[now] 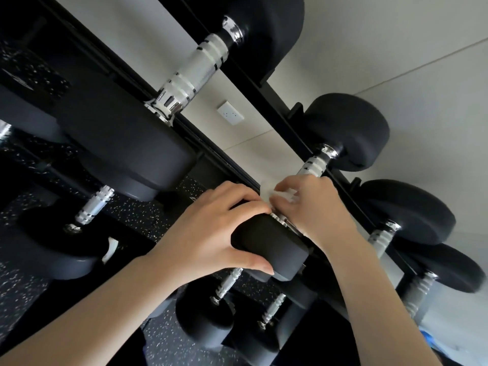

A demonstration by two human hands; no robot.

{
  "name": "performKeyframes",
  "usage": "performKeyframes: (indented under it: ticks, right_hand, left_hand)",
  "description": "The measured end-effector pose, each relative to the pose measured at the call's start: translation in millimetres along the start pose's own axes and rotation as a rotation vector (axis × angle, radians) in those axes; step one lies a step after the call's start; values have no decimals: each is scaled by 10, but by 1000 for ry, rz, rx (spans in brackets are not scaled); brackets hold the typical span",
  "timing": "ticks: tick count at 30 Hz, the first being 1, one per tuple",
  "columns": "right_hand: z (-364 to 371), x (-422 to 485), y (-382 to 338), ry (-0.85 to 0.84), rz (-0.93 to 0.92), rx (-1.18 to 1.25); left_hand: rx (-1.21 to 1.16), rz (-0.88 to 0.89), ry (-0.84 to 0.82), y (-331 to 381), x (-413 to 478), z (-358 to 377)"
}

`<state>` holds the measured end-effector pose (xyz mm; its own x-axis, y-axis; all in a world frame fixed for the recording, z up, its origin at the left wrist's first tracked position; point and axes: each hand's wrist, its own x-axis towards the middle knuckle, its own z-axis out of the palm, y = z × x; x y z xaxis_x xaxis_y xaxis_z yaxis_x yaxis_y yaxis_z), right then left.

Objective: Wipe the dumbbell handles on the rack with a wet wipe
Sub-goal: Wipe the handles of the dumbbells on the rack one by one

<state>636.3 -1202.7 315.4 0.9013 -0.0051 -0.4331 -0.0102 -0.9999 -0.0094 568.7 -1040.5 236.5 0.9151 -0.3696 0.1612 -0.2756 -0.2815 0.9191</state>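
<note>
A black dumbbell [272, 244] lies across the top tier of the black rack [285, 122]. My left hand [211, 228] grips its near head, fingers curled over the top and thumb underneath. My right hand [311, 207] is wrapped round its chrome handle [314, 165] with a white wet wipe [284, 194] bunched under the fingers. Only the far ribbed end of that handle shows beyond my fingers; the rest is hidden by hand and wipe.
A larger dumbbell [195, 64] with a knurled chrome handle rests up left on the same tier. Smaller dumbbells [412, 215] follow to the right. Several more sit on lower tiers [92, 207] above speckled black flooring. A white wall socket [230, 113] shows behind.
</note>
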Motion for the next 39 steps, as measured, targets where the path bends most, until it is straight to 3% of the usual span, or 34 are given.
performKeyframes:
  ticks: [7,23,32,39]
  right_hand:
    - [-76,140,18,27,-15,-56]
    - [-243,414,229,391,-12,-122]
    - [-77,284,294,574,-61,98]
    - [50,128,288,589,78,316]
  left_hand:
    - [26,12,6,-16,10,3]
    - [60,57,22,-51,15,4]
    - [182,111,-16,-9,0,-35]
    - [353,174,-107,76,41,-184]
